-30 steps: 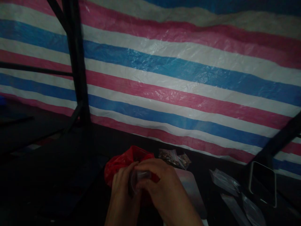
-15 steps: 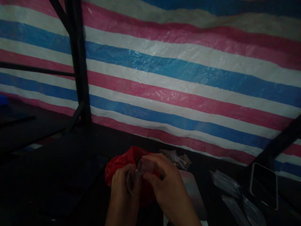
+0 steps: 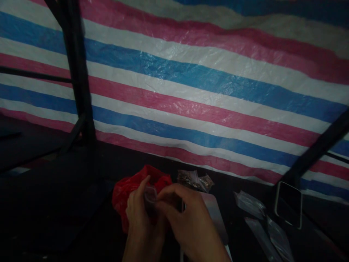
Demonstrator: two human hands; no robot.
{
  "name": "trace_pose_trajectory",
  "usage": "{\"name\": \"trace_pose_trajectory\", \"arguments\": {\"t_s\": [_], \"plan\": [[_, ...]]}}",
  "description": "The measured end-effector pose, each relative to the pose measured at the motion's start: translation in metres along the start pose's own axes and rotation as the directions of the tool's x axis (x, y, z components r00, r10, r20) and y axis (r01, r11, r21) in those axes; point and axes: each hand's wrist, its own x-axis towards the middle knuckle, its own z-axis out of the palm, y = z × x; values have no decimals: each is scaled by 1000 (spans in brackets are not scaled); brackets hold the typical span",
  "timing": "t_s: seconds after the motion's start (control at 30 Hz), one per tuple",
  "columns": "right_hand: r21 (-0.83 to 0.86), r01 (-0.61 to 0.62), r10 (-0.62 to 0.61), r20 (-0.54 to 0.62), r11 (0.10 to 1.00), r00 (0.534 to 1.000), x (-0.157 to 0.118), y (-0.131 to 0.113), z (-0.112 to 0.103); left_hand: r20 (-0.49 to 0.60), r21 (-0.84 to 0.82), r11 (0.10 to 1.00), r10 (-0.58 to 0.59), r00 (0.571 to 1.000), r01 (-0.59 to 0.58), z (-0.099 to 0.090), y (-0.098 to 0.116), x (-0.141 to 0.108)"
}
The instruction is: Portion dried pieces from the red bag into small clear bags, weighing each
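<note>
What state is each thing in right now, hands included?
Left hand: closed on a small clear bag.
Right hand: pinching the same bag.
Red plastic bag: crumpled, behind the hands.
Filled packets: lying flat, apart from the hands.
Empty clear bags: lying loose.

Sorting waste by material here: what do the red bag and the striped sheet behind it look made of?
The red bag looks like thin glossy plastic film, crumpled and creased. The striped sheet looks like woven plastic tarpaulin: a fine weave texture, wrinkles and a slight sheen, though dim light leaves this open.
</note>
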Motion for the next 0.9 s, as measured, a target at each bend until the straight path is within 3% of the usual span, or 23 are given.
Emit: {"name": "trace_pose_trajectory", "arguments": {"t_s": [0.1,0.23,0.33,0.47,0.6,0.77,0.9], "plan": [[19,63,-58,-169,998,984,-4,10,-37,106,11,996,91,990,-93,0,24,-16],[-62,-28,7,-311,998,950,-13,42,-93,375,-60,971,236,896,-231,-9,42,-28],[-111,-75,30,-356,991,934,-15,75,-113,418,-89,972,235,878,-218,-12,46,-30],[-198,-43,-55,-466,979,883,-12,101,-116,345,-36,974,223,912,-225,-9,45,-33],[-305,-1,-176,-555,952,813,-11,101,-121,243,17,965,249,938,-261,-4,41,-35],[-268,-10,-160,-603,963,782,-14,99,-130,92,65,943,319,943,-326,0,34,-29],[-251,13,-172,-625,968,762,-13,100,-129,18,-43,982,184,983,-183,-1,27,-27]]}}
